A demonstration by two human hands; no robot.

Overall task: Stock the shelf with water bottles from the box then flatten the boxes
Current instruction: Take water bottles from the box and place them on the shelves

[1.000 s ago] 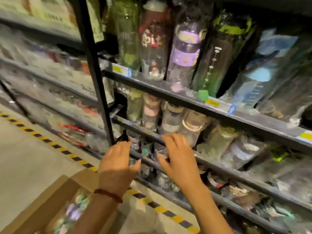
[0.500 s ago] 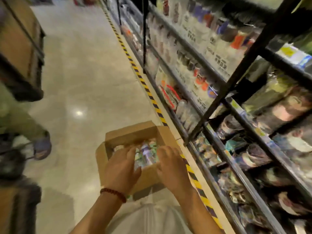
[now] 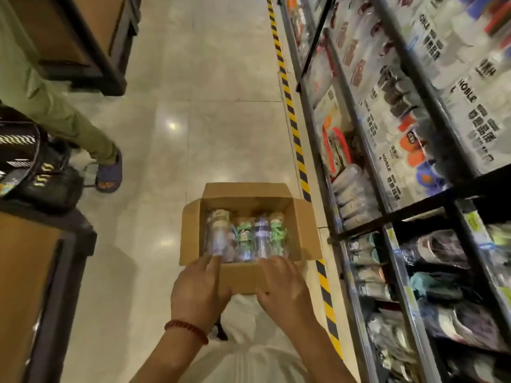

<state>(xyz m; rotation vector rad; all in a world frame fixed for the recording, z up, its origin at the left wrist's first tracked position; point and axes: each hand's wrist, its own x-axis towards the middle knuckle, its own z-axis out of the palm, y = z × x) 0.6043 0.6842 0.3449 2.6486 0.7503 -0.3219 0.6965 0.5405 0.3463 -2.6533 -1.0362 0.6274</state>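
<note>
Neither grip holds anything: our left hand (image 3: 199, 290) and right hand (image 3: 282, 286) hover with fingers loosely spread over the near wall of the cardboard box (image 3: 243, 277) on the floor. The shelf (image 3: 392, 239) stands to our right. Four wrapped water bottles (image 3: 246, 236) lie side by side inside, long axes pointing away from us, just beyond our fingertips.

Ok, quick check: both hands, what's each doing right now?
Left hand: open, fingers straight, reaching over the near edge of the box; holds nothing.
Right hand: open, fingers spread over the same edge; holds nothing.
</note>
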